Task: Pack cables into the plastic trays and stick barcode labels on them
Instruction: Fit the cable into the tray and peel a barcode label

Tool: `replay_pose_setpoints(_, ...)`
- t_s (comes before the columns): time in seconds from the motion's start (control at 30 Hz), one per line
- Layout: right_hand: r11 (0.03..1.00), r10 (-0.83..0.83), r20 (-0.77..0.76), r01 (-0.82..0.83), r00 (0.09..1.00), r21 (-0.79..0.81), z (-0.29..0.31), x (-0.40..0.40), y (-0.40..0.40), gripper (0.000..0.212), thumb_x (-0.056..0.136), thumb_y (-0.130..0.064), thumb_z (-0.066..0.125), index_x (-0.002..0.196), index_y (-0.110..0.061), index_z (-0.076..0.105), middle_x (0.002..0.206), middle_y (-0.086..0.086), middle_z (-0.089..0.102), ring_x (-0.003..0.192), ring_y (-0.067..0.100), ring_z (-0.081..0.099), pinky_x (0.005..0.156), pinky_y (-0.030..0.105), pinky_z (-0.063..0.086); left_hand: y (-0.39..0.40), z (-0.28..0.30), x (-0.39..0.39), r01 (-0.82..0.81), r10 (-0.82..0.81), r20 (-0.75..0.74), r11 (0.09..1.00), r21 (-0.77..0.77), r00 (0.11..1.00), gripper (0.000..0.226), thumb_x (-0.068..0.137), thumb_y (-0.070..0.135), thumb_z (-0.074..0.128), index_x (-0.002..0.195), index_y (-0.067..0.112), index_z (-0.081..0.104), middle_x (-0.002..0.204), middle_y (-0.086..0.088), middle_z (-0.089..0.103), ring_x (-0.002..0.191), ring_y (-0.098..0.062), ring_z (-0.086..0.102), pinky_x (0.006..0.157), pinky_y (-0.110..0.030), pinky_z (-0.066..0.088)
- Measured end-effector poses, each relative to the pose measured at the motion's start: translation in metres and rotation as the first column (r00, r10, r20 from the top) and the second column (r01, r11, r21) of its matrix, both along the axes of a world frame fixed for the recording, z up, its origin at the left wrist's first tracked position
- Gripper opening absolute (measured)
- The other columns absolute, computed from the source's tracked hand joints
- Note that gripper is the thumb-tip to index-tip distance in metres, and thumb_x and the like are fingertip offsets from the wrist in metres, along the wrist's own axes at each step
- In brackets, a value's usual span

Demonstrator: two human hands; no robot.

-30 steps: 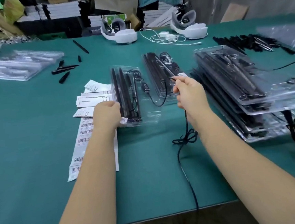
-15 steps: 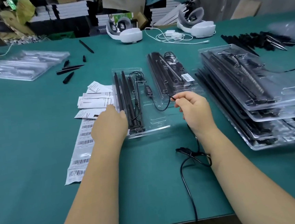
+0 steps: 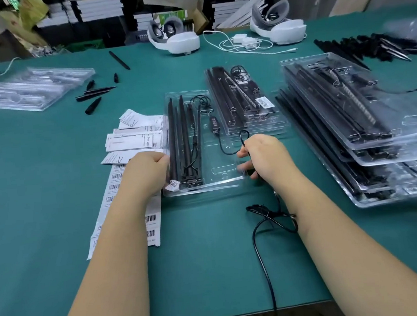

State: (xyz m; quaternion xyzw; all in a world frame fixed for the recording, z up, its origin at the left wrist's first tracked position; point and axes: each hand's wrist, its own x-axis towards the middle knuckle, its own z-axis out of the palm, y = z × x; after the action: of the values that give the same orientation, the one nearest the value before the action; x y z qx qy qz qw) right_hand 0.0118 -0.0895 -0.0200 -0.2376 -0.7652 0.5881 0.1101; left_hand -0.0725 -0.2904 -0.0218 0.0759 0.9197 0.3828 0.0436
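Lying lengthwise away from viewer, tray (image 3: 226, 181); right hand (image 3: 262, 157) pinching cable (image 3: 227, 151).

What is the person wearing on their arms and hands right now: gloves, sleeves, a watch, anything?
Nothing shows on them. The left hand and right hand are bare, without gloves, and no ring can be made out. Both forearms are uncovered from the wrist down to the bottom edge of the head view, with no sleeve, watch or wristband in sight. Anything worn higher up the arms lies outside the frame.
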Motion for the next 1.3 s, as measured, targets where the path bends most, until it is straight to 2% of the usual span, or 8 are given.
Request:
replay_pose_setpoints(0.17, 0.962, -0.024, 0.002, 0.022, 1.000, 0.273, -0.002, 0.004, 0.002, 0.036, 0.080, -0.025, 0.037, 0.093, 0.003, 0.056, 0.087, 0.015, 0.064, 0.076, 0.031, 0.063, 0.069, 0.047, 0.052, 0.010, 0.000, 0.006, 0.021, -0.022, -0.055, 1.000, -0.014, 0.998, 0.034, 0.093, 0.018, 0.043, 0.066, -0.002, 0.049, 0.063, -0.017, 0.055, 0.053, -0.019, 0.045, 0.056, -0.028, 0.034)
replay_pose_setpoints(0.37, 0.952, -0.033, 0.010, 0.029, 0.999, 0.305, 0.001, 0.004, 0.002, 0.038, 0.079, -0.023, 0.039, 0.095, 0.008, 0.055, 0.095, 0.021, 0.063, 0.095, 0.040, 0.061, 0.073, 0.052, 0.052, 0.017, 0.001, 0.005, 0.045, -0.057, -0.128, 0.995, -0.092, 0.990, 0.039, 0.096, 0.019, 0.041, 0.059, 0.013, 0.033, 0.056, -0.004, 0.039, 0.058, -0.019, 0.033, 0.051, -0.032, 0.023)
replay_pose_setpoints(0.5, 0.950, -0.009, 0.017, 0.003, 1.000, 0.312, 0.000, 0.004, 0.002, 0.040, 0.078, -0.026, 0.039, 0.093, 0.008, 0.056, 0.079, 0.016, 0.058, 0.069, 0.031, 0.062, 0.062, 0.042, 0.047, 0.009, 0.006, 0.002, 0.052, -0.067, -0.110, 0.990, -0.132, 0.992, 0.040, 0.092, 0.026, 0.053, 0.055, 0.017, 0.042, 0.055, -0.002, 0.039, 0.057, -0.021, 0.037, 0.051, -0.028, 0.026)
replay_pose_setpoints(0.57, 0.953, 0.012, 0.019, -0.017, 1.000, 0.301, -0.001, 0.005, 0.001, 0.035, 0.080, -0.024, 0.039, 0.090, 0.005, 0.056, 0.088, 0.020, 0.063, 0.055, 0.013, 0.065, 0.061, 0.042, 0.050, 0.004, 0.011, 0.002, 0.055, -0.065, -0.101, 0.993, -0.102, 0.993, 0.011, 0.087, 0.033, 0.061, 0.086, 0.023, 0.066, 0.074, 0.002, 0.055, 0.072, -0.020, 0.053, 0.061, -0.027, 0.039)
replay_pose_setpoints(0.7, 0.951, 0.051, 0.032, -0.058, 0.998, 0.302, -0.003, 0.006, -0.002, 0.031, 0.081, -0.023, 0.039, 0.088, 0.002, 0.056, 0.086, 0.017, 0.066, 0.045, 0.004, 0.063, 0.058, 0.034, 0.049, -0.016, 0.022, 0.011, 0.189, -0.179, 0.139, 0.980, -0.067, 0.974, 0.055, 0.072, 0.040, 0.080, 0.122, 0.031, 0.056, 0.085, 0.003, 0.061, 0.062, -0.013, 0.059, 0.048, -0.022, 0.045)
replay_pose_setpoints(0.93, 0.950, 0.066, 0.057, -0.080, 0.996, 0.302, -0.004, 0.006, -0.007, 0.029, 0.079, -0.023, 0.039, 0.087, 0.000, 0.055, 0.074, 0.014, 0.066, 0.043, 0.005, 0.062, 0.059, 0.037, 0.052, -0.022, 0.027, 0.015, 0.209, -0.190, 0.175, 0.974, -0.093, 0.966, 0.055, 0.075, 0.009, 0.072, 0.127, 0.022, 0.060, 0.085, 0.001, 0.066, 0.056, -0.014, 0.063, 0.049, -0.022, 0.050)
replay_pose_setpoints(1.13, 0.951, 0.071, 0.049, -0.082, 0.996, 0.298, -0.003, 0.006, -0.008, 0.029, 0.079, -0.022, 0.040, 0.086, 0.000, 0.056, 0.076, 0.016, 0.068, 0.045, 0.007, 0.063, 0.060, 0.041, 0.054, -0.022, 0.030, 0.016, 0.197, -0.197, 0.029, 0.941, -0.276, 0.980, 0.016, 0.071, 0.019, 0.076, 0.083, 0.027, 0.069, 0.094, 0.010, 0.064, 0.070, 0.001, 0.051, 0.055, -0.021, 0.038)
replay_pose_setpoints(1.3, 0.951, 0.061, 0.052, -0.073, 0.997, 0.301, -0.004, 0.005, -0.010, 0.028, 0.079, -0.022, 0.040, 0.083, 0.000, 0.057, 0.062, 0.009, 0.065, 0.047, 0.008, 0.063, 0.061, 0.041, 0.055, -0.022, 0.030, 0.018, 0.149, -0.156, -0.016, 0.964, -0.221, 0.988, 0.009, 0.078, 0.021, 0.061, 0.072, 0.015, 0.060, 0.067, 0.001, 0.064, 0.054, -0.015, 0.059, 0.055, -0.026, 0.047)
